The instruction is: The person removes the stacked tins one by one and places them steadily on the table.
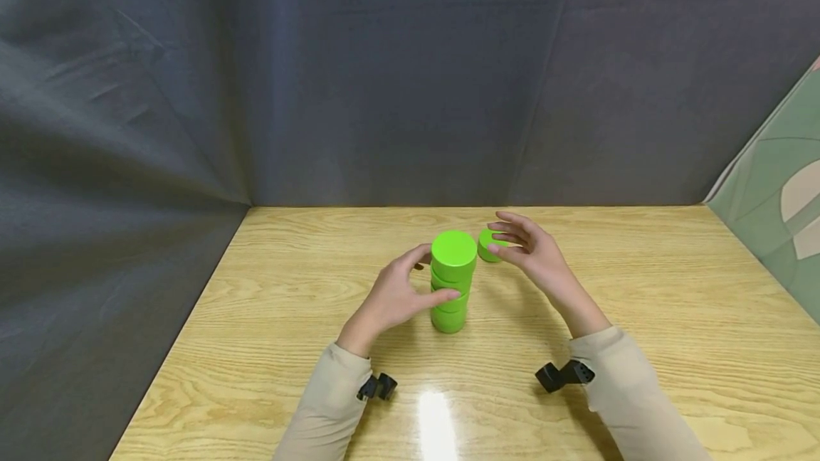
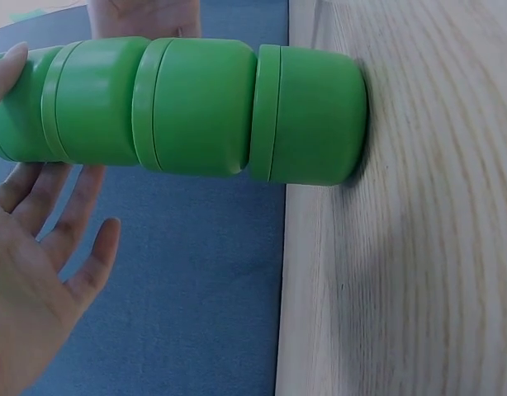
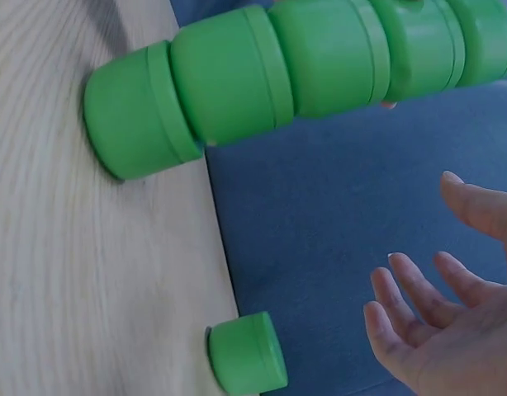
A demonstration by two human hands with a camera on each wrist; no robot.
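A stack of several round green lidded jars (image 1: pixel 453 272) stands upright on the wooden table, its tiers slightly out of line. My left hand (image 1: pixel 396 295) holds the stack near its upper part, thumb on the near side and fingers around the far side. In the left wrist view, the lowest jar (image 2: pixel 315 115) rests on the wood below that hand. One more green jar (image 1: pixel 488 247) stands alone behind the stack to the right; in the right wrist view this lone jar (image 3: pixel 247 355) is upright. My right hand (image 1: pixel 541 255) hovers near it, fingers spread and loosely bent, holding nothing.
The light wooden table (image 1: pixel 256 333) extends around both hands. A dark grey cloth (image 1: pixel 397 91) hangs along its back and left edges. At the right edge is a green patterned fabric (image 1: pixel 769 198). Each sleeve carries a small black wrist camera (image 1: pixel 564 375).
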